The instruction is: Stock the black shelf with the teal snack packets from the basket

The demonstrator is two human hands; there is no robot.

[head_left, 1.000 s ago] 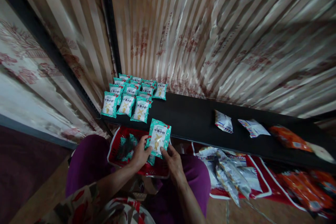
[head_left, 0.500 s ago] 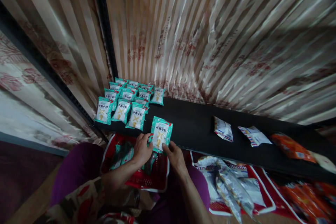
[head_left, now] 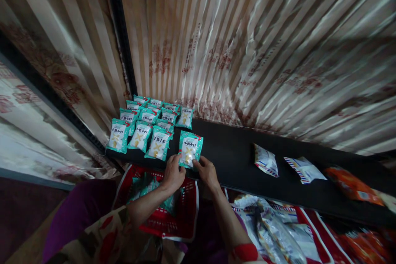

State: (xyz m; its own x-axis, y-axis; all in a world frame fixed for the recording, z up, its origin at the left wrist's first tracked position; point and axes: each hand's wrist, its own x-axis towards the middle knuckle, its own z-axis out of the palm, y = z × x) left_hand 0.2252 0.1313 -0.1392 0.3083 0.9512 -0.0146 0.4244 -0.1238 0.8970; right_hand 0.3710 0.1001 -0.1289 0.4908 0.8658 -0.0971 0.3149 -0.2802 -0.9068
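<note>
Held bag (head_left: 191,143): front label reads "小鱼小虾". Green bags (head_left: 159,144) in rows: same wording, where legible. Curtain (head_left: 222,55): printed red characters, too blurred to read.

Held teal-edged rectangular plastic packet (head_left: 189,147) partly behind fingers (head_left: 205,163), shiny orange plastic bags (head_left: 365,245) cropped lower-right (illegible blur to me)

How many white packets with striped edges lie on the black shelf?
2: one right of the held green packet, another beside the orange packet; others may be hidden.
</note>
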